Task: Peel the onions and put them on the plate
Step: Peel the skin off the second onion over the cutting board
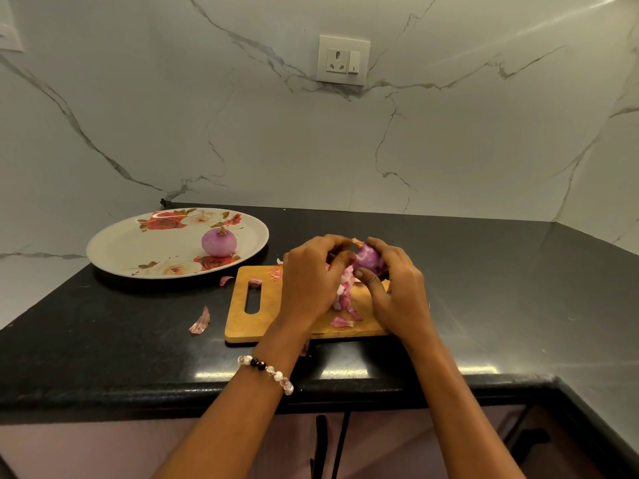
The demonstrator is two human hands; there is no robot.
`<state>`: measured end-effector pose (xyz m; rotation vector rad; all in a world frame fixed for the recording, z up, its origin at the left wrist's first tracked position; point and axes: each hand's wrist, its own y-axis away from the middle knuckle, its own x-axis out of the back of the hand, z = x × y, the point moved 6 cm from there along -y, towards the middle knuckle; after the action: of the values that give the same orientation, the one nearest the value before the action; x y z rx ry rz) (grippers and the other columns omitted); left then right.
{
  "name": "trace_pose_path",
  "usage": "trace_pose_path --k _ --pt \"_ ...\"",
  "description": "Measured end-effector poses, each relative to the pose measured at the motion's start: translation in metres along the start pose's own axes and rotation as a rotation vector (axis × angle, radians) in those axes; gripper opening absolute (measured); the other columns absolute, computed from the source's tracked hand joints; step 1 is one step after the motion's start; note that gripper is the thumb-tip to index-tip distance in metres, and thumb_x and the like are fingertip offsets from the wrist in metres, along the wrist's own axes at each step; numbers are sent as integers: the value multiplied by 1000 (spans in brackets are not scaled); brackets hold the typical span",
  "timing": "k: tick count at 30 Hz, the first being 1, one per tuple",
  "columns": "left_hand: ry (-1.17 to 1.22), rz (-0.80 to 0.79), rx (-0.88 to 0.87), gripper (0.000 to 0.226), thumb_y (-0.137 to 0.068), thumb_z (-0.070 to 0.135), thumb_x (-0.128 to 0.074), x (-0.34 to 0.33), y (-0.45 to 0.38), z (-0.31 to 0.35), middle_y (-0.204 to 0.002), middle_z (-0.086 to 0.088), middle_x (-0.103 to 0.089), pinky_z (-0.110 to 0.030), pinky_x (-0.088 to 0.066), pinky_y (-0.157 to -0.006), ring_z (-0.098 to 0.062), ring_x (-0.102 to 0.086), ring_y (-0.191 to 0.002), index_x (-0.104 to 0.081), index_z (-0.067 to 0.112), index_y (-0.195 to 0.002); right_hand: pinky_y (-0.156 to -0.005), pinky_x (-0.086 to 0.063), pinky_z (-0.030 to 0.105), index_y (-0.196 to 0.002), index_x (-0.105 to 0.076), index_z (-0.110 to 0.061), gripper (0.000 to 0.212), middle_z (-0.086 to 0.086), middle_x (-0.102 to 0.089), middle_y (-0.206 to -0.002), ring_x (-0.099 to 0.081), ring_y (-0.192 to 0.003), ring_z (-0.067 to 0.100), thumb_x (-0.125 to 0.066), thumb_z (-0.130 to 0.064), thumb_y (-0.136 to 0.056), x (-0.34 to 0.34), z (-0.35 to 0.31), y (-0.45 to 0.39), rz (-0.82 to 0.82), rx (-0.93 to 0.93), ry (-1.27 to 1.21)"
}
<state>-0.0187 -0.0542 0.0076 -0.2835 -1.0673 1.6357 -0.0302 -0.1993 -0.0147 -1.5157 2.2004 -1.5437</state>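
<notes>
My right hand (pixel 397 288) grips a purple onion (pixel 370 259) just above the wooden cutting board (pixel 269 319). My left hand (pixel 311 281) is against the onion's left side, its fingers curled and pinching a strip of skin at the top. Loose pink skins (pixel 344 299) hang and lie under my hands on the board. A peeled purple onion (pixel 219 242) sits on the flowered oval plate (pixel 138 250) at the back left.
The board lies on a black stone counter (pixel 501 305) with its front edge close to me. Stray peel pieces (pixel 200 323) lie on the counter left of the board. A marble wall with a socket (pixel 343 60) stands behind.
</notes>
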Motion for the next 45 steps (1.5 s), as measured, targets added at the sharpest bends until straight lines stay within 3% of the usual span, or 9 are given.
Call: trace_pose_path --k 2,6,18,25,28,31,37,40,45 --pt "-41 -36 -22 22 -86 24 -68 -4 1 -3 -96 -5 -73 -42 -55 -79 -18 -66 -87 -72 13 -103 -85 -42 10 -132 -57 -4 46 11 -61 -120 -56 -102 14 -71 -9 -89 0 -1 0 8 4 2" --pt "-23 -16 22 25 -84 22 -71 -3 1 -2 -99 -7 -72 -35 -55 -80 -18 -63 -90 -72 12 -107 -84 -43 7 -133 -57 -6 49 8 -60 -120 -56 -102 14 -74 -11 -87 0 -1 1 2 22 -3" --pt "-80 -13 35 7 -87 9 -62 -2 0 -2 -86 -1 -66 -49 -52 -75 -17 -59 -82 -67 14 -87 -78 -47 5 -128 -62 -9 48 2 -64 -112 -60 -93 13 -77 -22 -84 1 1 -1 22 -49 -60" --pt "67 -39 96 17 -91 0 -54 4 0 6 -82 -2 -68 -9 -48 -66 -5 -60 -73 -65 11 -88 -72 -47 6 -123 -65 -6 56 -4 -65 -98 -61 -82 7 -58 -46 -84 1 1 -1 5 -130 -97" --pt "215 39 223 17 -96 5 -49 10 1 -2 -79 10 -67 -14 -53 -66 -4 -66 -76 -62 15 -89 -78 -56 24 -119 -67 -11 51 -1 -71 -94 -69 -82 13 -56 -49 -87 4 15 -1 34 -250 -161" --pt "171 64 204 12 -94 8 -54 9 1 -4 -84 4 -70 -16 -55 -68 -8 -68 -76 -64 14 -91 -79 -59 44 -118 -66 -14 52 1 -73 -94 -73 -81 17 -55 -53 -86 4 20 0 31 -284 -215" --pt "-4 90 76 14 -87 1 -63 8 -1 -2 -92 -3 -71 -12 -48 -74 -8 -60 -84 -73 11 -92 -79 -50 10 -130 -59 -9 61 0 -64 -109 -63 -92 8 -61 -46 -82 2 5 -1 -13 -167 -219" --pt "-92 113 90 16 -88 7 -63 8 -1 -4 -93 0 -71 -36 -45 -80 -18 -59 -94 -73 17 -95 -78 -50 10 -130 -58 -11 57 1 -62 -113 -61 -94 10 -66 -40 -82 1 2 0 -16 -124 -245" --pt "-269 61 172 27 -95 13 -51 6 0 -7 -102 7 -69 -34 -20 -82 -15 -50 -108 -65 28 -113 -81 -54 16 -126 -55 -20 53 2 -58 -122 -61 -105 15 -78 -24 -79 3 2 0 4 -88 -310"
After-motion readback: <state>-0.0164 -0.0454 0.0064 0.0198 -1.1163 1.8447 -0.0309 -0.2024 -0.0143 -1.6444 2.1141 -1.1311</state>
